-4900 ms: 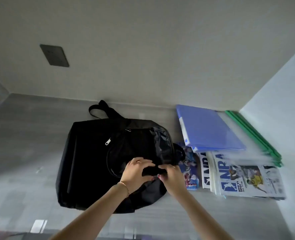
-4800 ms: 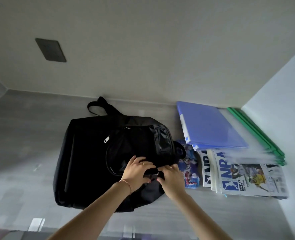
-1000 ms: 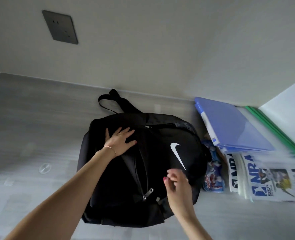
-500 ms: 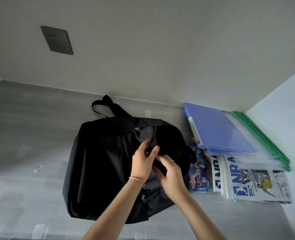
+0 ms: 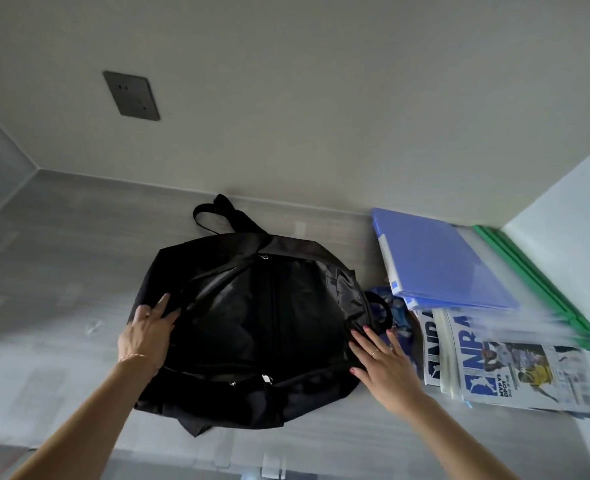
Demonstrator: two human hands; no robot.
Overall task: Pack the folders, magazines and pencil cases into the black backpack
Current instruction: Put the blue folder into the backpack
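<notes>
Inspecting the desk surface (image 5: 61, 271), we find the black backpack (image 5: 252, 327) lying flat near the back wall (image 5: 321, 116), its main compartment unzipped and spread wide so the dark lining shows. Our left hand (image 5: 146, 336) grips the left edge of the opening, fingers (image 5: 162, 304) curled over the fabric rim. Our right hand (image 5: 381, 358) presses on the right side of the bag, fingers (image 5: 369, 336) extended and spread, grasping nothing that we can confirm; a ring shows on 1 finger. A carry loop (image 5: 214, 213) sticks out at the far end of the bag.

To the right, just beside the backpack, a blue patterned pencil case (image 5: 399, 318) lies partly hidden behind the bag's side handle. A blue folder (image 5: 438, 265) rests at the far right, overlapping the magazines (image 5: 515, 368), whose covers read NBA. Green folders (image 5: 535, 282) lie along the side panel, partly under a translucent sleeve. None of these items is inside the bag. A dark socket plate (image 5: 130, 95) sits on the wall.
</notes>
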